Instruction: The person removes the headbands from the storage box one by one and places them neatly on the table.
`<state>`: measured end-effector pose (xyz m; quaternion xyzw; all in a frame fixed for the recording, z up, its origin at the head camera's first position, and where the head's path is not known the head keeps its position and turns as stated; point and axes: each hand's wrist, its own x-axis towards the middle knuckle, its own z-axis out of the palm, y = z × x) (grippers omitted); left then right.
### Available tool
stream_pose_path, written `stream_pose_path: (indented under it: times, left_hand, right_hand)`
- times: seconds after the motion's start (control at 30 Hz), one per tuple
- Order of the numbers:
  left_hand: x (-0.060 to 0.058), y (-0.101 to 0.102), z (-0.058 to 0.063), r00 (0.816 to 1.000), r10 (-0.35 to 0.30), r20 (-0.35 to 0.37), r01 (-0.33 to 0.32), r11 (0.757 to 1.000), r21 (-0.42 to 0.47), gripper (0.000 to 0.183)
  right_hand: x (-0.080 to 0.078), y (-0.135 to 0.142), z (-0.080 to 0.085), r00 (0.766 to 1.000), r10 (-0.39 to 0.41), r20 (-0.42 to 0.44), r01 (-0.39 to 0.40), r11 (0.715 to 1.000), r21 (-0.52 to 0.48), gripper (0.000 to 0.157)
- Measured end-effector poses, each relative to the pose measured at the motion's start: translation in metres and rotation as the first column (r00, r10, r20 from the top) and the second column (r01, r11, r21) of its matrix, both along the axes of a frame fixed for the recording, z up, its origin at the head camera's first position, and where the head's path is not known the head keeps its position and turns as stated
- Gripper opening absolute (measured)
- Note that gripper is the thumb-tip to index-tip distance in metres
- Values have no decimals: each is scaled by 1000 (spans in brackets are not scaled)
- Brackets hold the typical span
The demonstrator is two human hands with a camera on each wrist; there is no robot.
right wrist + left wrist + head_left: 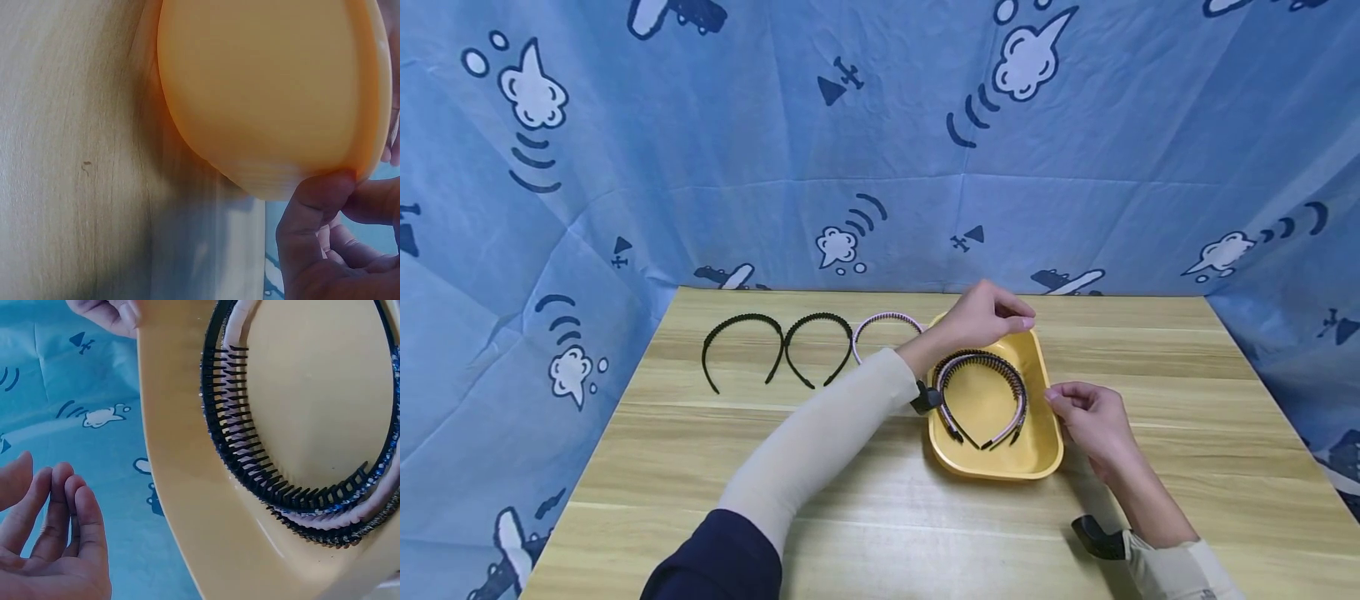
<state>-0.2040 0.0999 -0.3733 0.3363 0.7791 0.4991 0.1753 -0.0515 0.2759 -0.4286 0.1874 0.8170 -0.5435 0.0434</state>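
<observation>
A yellow plastic basin (1000, 477) stands on the table, with several headbands (1021, 387) nested inside. In the left wrist view, the top headband (234, 456) is black with comb teeth and a glittery edge, lying over a pale pink one. My left hand (977, 317) hovers above the basin's far end, its fingers (87, 519) loosely extended with nothing between them. At the basin's right side, my right hand (1093, 417) pinches the rim between thumb and forefinger, as the right wrist view confirms.
Left of the basin, two black headbands, an outer one (741, 317) and an inner one (817, 316), and a pale lilac headband (887, 315) lie in a row. My left forearm partly covers the lilac one. A blue patterned cloth (910, 125) hangs behind the wooden table (647, 467).
</observation>
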Motion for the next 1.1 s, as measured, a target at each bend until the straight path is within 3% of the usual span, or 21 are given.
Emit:
stream_pose_path:
  times: [0.43, 0.67, 0.87, 1.1]
  left_hand:
    - [-4, -2, -12, 1000, 7, -23, -8, 999, -36, 23]
    - [-4, -1, -17, 999, 7, -43, -13, 991, -136, 21]
    - [-2, 0, -17, 997, -25, -79, 4, 967, -255, 18]
    - [-1, -1, -25, 975, -120, -187, 33, 912, -410, 16]
  right_hand:
    - [-2, -1, 4, 1000, -2, 12, 2, 1000, -8, 37]
    - [-2, -1, 5, 1000, -4, 14, 4, 1000, -9, 36]
    - [-2, -1, 6, 1000, 1, 15, 0, 1000, -16, 37]
    - [-3, -2, 7, 1000, -6, 9, 6, 1000, 9, 36]
